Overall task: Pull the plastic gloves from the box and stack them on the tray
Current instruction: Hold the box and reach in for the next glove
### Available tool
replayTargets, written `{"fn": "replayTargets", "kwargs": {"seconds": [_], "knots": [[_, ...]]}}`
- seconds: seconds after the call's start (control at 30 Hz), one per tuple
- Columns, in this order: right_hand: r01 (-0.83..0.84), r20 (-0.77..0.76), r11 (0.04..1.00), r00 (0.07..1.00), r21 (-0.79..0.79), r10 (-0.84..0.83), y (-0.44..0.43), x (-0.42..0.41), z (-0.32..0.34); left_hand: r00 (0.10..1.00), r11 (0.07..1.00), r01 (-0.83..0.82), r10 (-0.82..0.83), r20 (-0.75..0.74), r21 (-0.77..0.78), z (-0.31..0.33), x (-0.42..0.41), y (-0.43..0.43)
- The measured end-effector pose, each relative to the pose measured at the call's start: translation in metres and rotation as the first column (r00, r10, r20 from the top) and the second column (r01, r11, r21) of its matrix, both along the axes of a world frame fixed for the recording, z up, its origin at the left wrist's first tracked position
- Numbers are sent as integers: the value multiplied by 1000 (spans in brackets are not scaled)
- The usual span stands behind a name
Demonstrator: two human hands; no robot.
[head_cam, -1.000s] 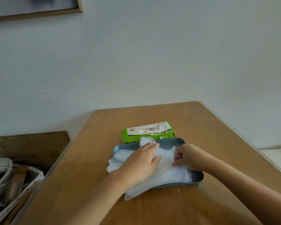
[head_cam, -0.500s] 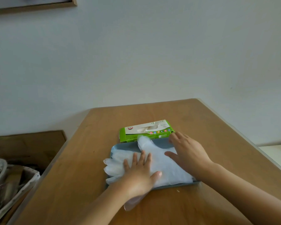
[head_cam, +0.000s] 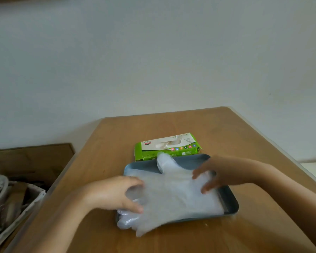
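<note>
While the gloves [head_cam: 175,194] lay stacked on the tray [head_cam: 231,206], their fingers spilling over its 7 o'clock edge onto the surface [head_cam: 244,136], the left grip [head_cam: 113,194] curled round those ends. The right grip [head_cam: 219,174] pressed on them with spread fingers at 3 o'clock. The box [head_cam: 166,148] sat just beyond at 12 o'clock.

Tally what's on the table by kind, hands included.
Hands: 2 (left hand, right hand)
Trays: 1 (tray)
Boxes: 1 (glove box)
Glove stacks: 1 (glove stack; the layers cannot be counted)
Total: 5
</note>
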State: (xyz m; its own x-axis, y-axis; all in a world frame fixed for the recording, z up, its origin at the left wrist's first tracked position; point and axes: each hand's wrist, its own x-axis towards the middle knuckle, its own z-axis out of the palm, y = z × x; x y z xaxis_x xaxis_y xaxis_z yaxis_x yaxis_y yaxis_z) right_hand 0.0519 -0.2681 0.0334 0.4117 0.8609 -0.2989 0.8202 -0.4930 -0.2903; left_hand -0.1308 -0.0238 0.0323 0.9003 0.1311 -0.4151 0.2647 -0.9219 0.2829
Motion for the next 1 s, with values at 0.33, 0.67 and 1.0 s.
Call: {"fn": "replayTargets", "kwargs": {"seconds": [0.33, 0.67, 1.0], "knots": [[-25, 253, 926, 964, 378, -77, 116, 70, -14, 902, 978, -162, 202, 382, -134, 3, 91, 28], [43, 217, 946, 969, 320, -118, 133, 69, -31, 929, 969, -159, 212, 305, -189, -39, 131, 39], [169, 14, 810, 977, 561, -214, 124, 89, -26, 945, 976, -110, 161, 286, -185, -43, 134, 46]]}}
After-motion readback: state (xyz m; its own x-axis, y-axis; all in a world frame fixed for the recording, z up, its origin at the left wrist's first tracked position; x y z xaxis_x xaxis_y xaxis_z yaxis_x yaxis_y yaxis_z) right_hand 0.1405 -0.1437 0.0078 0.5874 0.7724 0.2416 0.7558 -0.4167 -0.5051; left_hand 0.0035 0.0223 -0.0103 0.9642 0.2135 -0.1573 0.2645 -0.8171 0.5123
